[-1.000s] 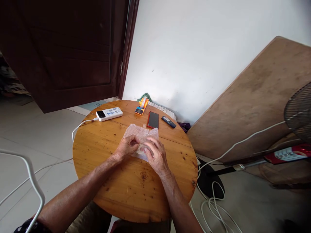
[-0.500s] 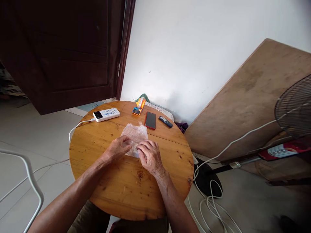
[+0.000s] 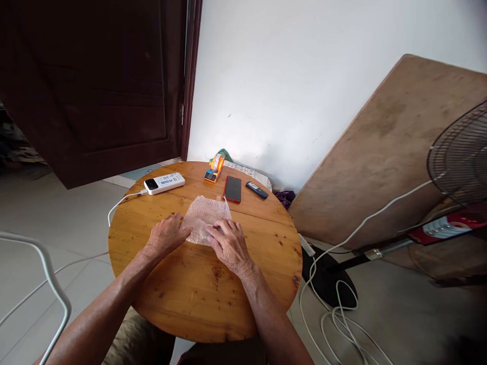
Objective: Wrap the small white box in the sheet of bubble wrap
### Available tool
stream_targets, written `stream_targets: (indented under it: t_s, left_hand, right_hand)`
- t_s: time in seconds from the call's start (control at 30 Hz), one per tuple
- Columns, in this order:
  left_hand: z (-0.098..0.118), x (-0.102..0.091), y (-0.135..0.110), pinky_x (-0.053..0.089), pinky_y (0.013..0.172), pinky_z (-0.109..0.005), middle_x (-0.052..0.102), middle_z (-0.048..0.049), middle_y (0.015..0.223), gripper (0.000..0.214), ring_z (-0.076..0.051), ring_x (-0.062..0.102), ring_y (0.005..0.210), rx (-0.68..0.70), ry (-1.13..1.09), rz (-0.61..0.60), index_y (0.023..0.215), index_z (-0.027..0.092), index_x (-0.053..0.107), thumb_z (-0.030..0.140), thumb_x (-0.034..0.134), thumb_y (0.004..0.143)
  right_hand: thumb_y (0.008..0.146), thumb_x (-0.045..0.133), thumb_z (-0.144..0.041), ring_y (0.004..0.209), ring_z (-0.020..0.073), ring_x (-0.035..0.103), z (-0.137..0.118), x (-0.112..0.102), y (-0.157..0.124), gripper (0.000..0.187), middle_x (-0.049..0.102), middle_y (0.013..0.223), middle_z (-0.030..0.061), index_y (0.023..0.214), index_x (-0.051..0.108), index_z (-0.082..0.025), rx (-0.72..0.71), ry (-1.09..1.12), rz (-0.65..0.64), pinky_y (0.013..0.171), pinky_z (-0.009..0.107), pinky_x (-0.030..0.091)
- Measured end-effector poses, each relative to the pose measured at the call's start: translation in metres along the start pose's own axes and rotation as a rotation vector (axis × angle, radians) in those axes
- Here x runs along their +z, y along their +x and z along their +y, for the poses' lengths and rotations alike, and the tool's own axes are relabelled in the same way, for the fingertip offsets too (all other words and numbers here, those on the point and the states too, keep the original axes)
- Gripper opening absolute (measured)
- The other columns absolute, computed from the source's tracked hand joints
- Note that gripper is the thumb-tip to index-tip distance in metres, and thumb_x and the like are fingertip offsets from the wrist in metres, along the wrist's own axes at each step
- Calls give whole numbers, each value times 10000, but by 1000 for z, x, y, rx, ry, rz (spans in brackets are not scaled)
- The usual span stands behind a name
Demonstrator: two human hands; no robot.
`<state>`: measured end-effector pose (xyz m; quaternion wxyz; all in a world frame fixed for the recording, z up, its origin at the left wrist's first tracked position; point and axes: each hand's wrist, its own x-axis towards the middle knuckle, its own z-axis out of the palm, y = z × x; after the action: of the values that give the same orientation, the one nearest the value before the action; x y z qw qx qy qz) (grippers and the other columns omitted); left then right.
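A sheet of clear bubble wrap (image 3: 205,210) lies on the round wooden table (image 3: 182,289) in front of me. My left hand (image 3: 167,235) is at the sheet's left edge, thumb stretched toward the plastic and fingers apart from it. Over the sheet's lower right part rests my right hand (image 3: 230,246), its fingers loosely bent and spread on the plastic. Neither hand grips anything that I can see. The right hand hides that corner of the wrap.
Along the table's far side are a white power bank (image 3: 165,183) with a cable, an orange tape dispenser (image 3: 215,168), a red-edged phone (image 3: 233,189) and a dark remote-like device (image 3: 256,190). A fan (image 3: 460,157) and coiled white cable (image 3: 346,324) are on the right.
My left hand has moved left, from the middle of the bubble wrap to its left edge. The sheet now lies more spread out. My right hand has shifted slightly left.
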<state>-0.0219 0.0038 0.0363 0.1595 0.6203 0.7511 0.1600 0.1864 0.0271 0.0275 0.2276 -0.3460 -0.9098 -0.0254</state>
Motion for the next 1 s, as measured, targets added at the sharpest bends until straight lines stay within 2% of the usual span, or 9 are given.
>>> stream_targets:
  t_s: [0.13,0.27,0.33,0.43,0.63,0.73,0.8,0.9,1.0]
  left_hand:
    - [2,-5,2,447,692,-300,717,-113,875,342,-277,679,854,-63,-55,-106,1008,153,649,398,507,817]
    - [-2,7,8,413,558,-250,622,-8,593,313,-178,619,547,-100,-278,-163,1005,136,628,333,553,774]
    - [-4,13,10,385,484,-230,571,39,547,344,-133,538,436,-135,-469,-162,1052,134,591,290,564,747]
    - [-3,17,8,356,420,-209,544,65,533,410,-110,488,413,-185,-739,-167,1081,126,552,271,592,700]
    - [1,15,-2,326,380,-187,525,73,456,487,-99,454,410,-232,-1065,-161,1001,115,568,341,684,586]
    - [5,17,-4,321,381,-183,518,68,449,400,-76,426,396,-202,-1143,-195,838,124,588,378,697,548]
    - [12,18,-5,313,384,-179,521,62,460,337,-60,410,390,-152,-1155,-175,738,131,583,388,688,546]
    - [26,21,-4,301,387,-181,518,65,466,280,-54,393,383,-71,-1134,-109,697,141,581,374,663,564]
    - [36,27,-2,308,402,-190,501,70,450,240,-65,387,387,-38,-1107,-102,705,151,586,354,631,586]
  right_hand:
    - [939,549,-277,976,224,498,-2,-1,1,254,616,1046,66,1167,658,-250,1,-18,-12,821,366,339]
    - [937,555,-289,963,222,493,-3,-2,1,251,617,1049,69,1163,657,-248,0,-36,-14,817,361,331]
    - [937,553,-284,950,224,491,-4,-2,2,263,617,1049,73,1182,645,-254,-10,-56,-20,809,359,328]
    - [952,518,-253,941,227,493,-5,-3,3,289,614,1042,75,1223,619,-271,-31,-98,-18,811,366,322]
    - [948,519,-229,938,233,500,-9,-6,6,201,608,985,74,1070,675,-259,-34,-144,-52,875,390,314]
    - [945,527,-238,954,232,503,-10,-7,6,183,607,991,72,1052,674,-259,-32,-133,-43,908,403,310]
    - [950,508,-224,951,229,509,-10,-6,6,187,610,988,68,1030,675,-255,-29,-124,-34,919,411,311]
    - [943,491,-199,951,231,520,-9,-5,5,191,624,992,68,1013,665,-237,-19,-87,-24,922,413,324]
    - [887,549,-187,988,243,536,-8,-6,4,220,649,1033,76,1096,611,-211,13,25,14,939,414,335]
